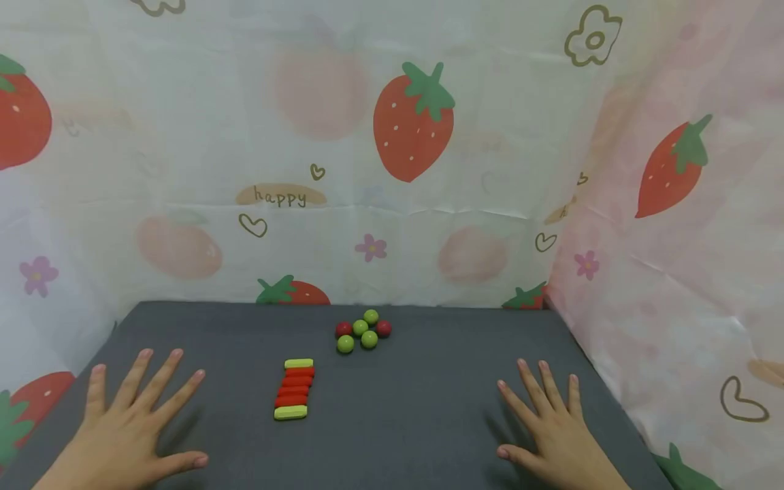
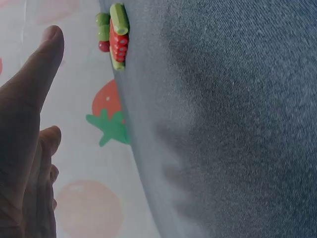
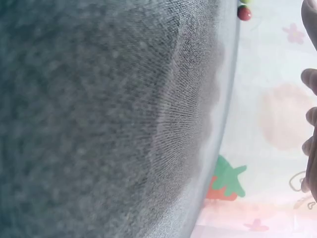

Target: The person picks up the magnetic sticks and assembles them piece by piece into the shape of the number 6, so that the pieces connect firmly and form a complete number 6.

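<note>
Presently laid out: one dark grey, cloth-textured counter (image 1: 416, 422), carrying two groups of small pieces between my hands. Item: my left hand (image 1: 125, 432), wide, with fingers straight and fanned and the thumb out to the side, above the counter's left part. Item: my right hand (image 1: 554, 432), likewise wide and spread, above the right part, well apart from both groups. Item: four short, bright red rods (image 1: 295, 386), lying crosswise side by side in a slightly slanted row, nearer to my left hand than to my right. Item: two short, pale yellow-green rods (image 1: 290, 412), one closing the near end of that row, its fellow the far end. Item: four glossy, round green balls (image 1: 369, 339), near the counter's far edge, beyond the rods and to their right. Item: two dark red, round balls (image 1: 383, 328), one on each side of the same loose cluster; whether every ball touches its neighbour I cannot tell. Backdrop: one white sheet (image 1: 214, 82) behind the counter, printed with red strawberries (image 1: 412, 133), purple flowers (image 1: 370, 248), outlined hearts (image 1: 253, 225) and the word "happy" (image 1: 280, 197).
</note>
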A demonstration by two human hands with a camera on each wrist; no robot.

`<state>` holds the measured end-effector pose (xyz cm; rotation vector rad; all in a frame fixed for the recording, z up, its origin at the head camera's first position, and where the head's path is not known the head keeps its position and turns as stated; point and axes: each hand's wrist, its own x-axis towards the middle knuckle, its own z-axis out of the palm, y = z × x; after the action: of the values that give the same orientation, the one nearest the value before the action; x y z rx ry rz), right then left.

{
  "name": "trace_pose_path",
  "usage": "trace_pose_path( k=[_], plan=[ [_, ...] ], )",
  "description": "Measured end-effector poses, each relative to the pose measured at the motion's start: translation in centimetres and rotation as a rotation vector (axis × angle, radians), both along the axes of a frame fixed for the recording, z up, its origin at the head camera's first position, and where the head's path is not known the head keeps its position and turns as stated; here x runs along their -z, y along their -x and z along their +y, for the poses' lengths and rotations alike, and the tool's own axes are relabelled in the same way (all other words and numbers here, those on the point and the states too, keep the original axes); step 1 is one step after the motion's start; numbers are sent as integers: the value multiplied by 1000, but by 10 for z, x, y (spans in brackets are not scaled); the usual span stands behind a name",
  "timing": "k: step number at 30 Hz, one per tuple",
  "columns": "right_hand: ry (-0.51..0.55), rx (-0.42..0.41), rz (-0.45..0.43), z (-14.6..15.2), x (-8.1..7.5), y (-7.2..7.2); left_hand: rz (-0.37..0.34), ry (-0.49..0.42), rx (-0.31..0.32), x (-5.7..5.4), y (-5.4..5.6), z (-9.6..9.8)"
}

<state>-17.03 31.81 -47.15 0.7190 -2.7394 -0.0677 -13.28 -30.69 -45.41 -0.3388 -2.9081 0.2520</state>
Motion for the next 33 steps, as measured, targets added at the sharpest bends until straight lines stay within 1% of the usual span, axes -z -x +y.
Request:
trace_pose_path(
  k=[4,10,15,18,22,26,29,33],
  plan=[
    [6,-18,23,-2,0,0,6,3,8,1,1,2],
    [17,-34,46,-8,-2,2,-5,0,11,1,0,6],
    [29,-49,66,-14,-4,7,-15,-20,12,0,1,10],
    [37,-55,68,-18,-5,10,-9,-46,30,0,2,12],
    [56,-59,52,-24,-7,13,-20,-86,53,-1,3,16],
    [74,-65,31,-31,-10,17,-42,-124,57,-1,3,21],
    [92,-63,3,-36,-11,22,-35,-149,65,1,4,23],
    [138,-60,-39,-42,-10,29,-44,-208,76,5,5,25]
  ],
)
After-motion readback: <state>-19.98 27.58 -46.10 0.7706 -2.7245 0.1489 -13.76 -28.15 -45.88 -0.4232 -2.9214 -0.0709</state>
